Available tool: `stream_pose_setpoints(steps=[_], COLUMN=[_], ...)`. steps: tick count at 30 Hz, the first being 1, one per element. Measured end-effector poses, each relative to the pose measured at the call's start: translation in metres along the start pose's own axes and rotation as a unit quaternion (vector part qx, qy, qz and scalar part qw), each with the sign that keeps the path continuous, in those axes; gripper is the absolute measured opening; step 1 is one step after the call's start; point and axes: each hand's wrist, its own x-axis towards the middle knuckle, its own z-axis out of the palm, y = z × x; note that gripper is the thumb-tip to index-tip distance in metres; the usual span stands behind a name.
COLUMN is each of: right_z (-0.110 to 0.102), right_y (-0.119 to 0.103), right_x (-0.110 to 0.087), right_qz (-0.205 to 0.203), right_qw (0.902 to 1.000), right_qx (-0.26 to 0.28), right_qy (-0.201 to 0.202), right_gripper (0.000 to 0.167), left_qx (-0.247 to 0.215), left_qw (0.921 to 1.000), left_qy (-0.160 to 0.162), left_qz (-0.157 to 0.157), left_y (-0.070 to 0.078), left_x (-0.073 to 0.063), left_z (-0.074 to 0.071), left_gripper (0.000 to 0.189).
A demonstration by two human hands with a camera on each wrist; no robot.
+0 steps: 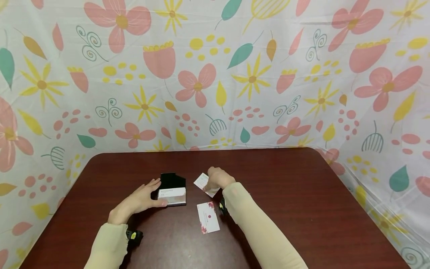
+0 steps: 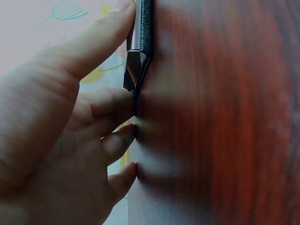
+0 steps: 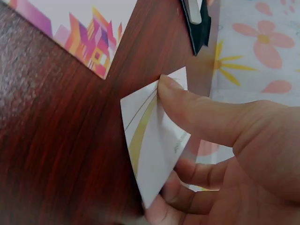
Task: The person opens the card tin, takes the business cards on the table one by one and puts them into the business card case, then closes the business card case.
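A business card case (image 1: 179, 201) lies with its black lid flap (image 1: 172, 181) folded back and white cards (image 1: 172, 192) showing inside. My left hand (image 1: 142, 198) holds it at its left side, thumb along the near edge. In the left wrist view, the index fingertip meets the case (image 2: 146, 28) near its hinge and the other fingertips rest at the tabletop. To the right, my right hand (image 1: 218, 178) holds a white business card (image 1: 201, 181) with a yellow curved stripe. The right wrist view shows my thumb on this card's (image 3: 147, 140) face and fingers at its opposite edge.
Another card (image 1: 208, 218), white with red floral corners, lies flat on the dark wooden table (image 1: 285, 209), nearer to me. A flowered cloth (image 1: 215, 74) hangs behind the table. Each wrist wears a small black device, such as the left one (image 1: 134, 238).
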Motion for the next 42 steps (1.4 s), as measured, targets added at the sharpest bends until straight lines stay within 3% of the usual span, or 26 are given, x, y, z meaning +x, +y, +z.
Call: stream_pose_setpoints(steps=[4,8,15,20,26,35,42], right_z=[-0.002,-0.006,-0.016,-0.022,-0.025,-0.028,-0.034], right_y=[0.006,0.013,0.027,0.032,0.037,0.033,0.024], right_x=[0.006,0.011,0.018,0.020,0.023,0.026,0.026], right_qz=[-0.007,-0.018,-0.034,-0.024,-0.019,-0.012,-0.027], right_qw=[0.9998,0.9986,0.9898,0.9869,0.9842,0.9761,0.9774], right_qx=[0.015,0.037,0.106,0.123,0.146,0.206,0.201], right_qy=[-0.007,-0.034,-0.088,-0.101,-0.098,-0.068,-0.060], right_gripper=[0.050,0.028,0.040,0.020,0.032,0.009,0.016], left_qx=[0.003,0.000,0.000,-0.001,-0.002,-0.002,0.001], left_qw=[1.0000,1.0000,1.0000,1.0000,1.0000,1.0000,1.0000], left_qy=[0.004,0.000,0.000,-0.003,-0.003,-0.003,-0.004], left_qz=[0.003,0.002,-0.002,-0.004,-0.006,-0.009,-0.007], left_y=[-0.001,-0.001,-0.001,0.000,-0.001,-0.003,-0.001], left_x=[0.000,0.000,0.001,0.001,0.001,-0.001,0.001], left_z=[0.000,0.000,0.000,0.000,-0.001,0.000,-0.001], left_gripper=[0.097,0.098,0.098,0.099,0.100,0.099,0.096])
